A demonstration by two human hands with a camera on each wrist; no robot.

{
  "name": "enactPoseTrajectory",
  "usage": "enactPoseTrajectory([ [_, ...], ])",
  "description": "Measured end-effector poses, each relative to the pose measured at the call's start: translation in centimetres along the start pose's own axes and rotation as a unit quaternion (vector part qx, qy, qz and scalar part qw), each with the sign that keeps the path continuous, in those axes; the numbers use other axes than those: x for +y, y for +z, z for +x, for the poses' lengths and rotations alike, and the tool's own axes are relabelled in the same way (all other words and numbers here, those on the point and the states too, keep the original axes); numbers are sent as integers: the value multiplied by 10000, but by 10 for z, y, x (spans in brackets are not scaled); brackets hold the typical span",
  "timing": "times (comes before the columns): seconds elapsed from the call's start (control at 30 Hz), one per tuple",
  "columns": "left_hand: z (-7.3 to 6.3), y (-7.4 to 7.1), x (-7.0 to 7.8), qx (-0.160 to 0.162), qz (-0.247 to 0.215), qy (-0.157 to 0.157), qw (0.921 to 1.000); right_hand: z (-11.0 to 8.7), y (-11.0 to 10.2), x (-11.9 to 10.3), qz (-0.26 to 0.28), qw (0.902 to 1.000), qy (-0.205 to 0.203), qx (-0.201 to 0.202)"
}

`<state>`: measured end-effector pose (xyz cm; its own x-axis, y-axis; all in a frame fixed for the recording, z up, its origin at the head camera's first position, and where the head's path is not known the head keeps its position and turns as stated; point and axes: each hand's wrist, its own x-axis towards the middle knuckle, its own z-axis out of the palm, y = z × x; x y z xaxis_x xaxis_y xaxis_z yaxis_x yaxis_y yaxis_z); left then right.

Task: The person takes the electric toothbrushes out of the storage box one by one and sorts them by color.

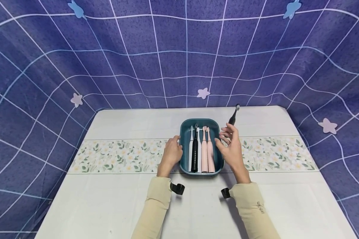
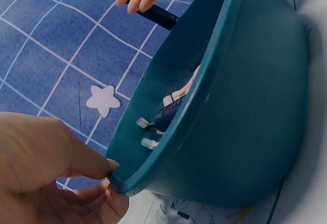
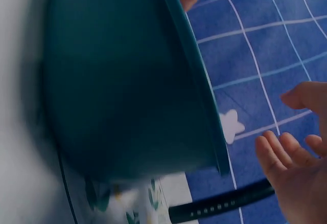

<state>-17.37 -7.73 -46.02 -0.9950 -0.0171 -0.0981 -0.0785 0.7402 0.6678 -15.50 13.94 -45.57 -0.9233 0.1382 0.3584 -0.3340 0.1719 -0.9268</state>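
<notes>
A teal plastic bin sits in the middle of the table with several electric toothbrushes lying side by side in it. One is a black toothbrush, two are pink toothbrushes, and the others are white toothbrushes. My left hand pinches the bin's left rim between thumb and fingers. To the right of the bin, my right hand is spread, thumb away from the fingers. Another black toothbrush stands upright beyond the right fingers, which hide its lower part from the head view.
A white tablecloth with a floral band covers the table. Behind and at both sides hangs a blue gridded curtain with star shapes. A black wrist strap is on each sleeve.
</notes>
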Motion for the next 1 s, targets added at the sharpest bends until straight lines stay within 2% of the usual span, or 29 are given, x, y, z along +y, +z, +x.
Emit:
enactPoseTrajectory([
  [0.17, 0, 0, 0, 30, 11, 14, 10000, -2, 13, 10, -542, 9981, 150, -262],
  [0.37, 2, 1, -2, 50, 32, 12, 10000, -4, 27, 13, -671, 9914, 776, -818],
  [0.5, 2, 1, -2, 35, 45, 14, 10000, -5, 33, 14, -1070, 9778, 1260, -1283],
  [0.63, 2, 1, -1, 17, 34, -18, 10000, -7, 40, 14, -1499, 9613, 1549, -1715],
  [0.83, 1, -1, -1, -14, 14, 8, 10000, -8, 48, 13, -1979, 9422, 1676, -2121],
  [1.0, 1, 0, -2, -47, 42, 20, 10000, -8, 54, 13, -2225, 9344, 1673, -2224],
])
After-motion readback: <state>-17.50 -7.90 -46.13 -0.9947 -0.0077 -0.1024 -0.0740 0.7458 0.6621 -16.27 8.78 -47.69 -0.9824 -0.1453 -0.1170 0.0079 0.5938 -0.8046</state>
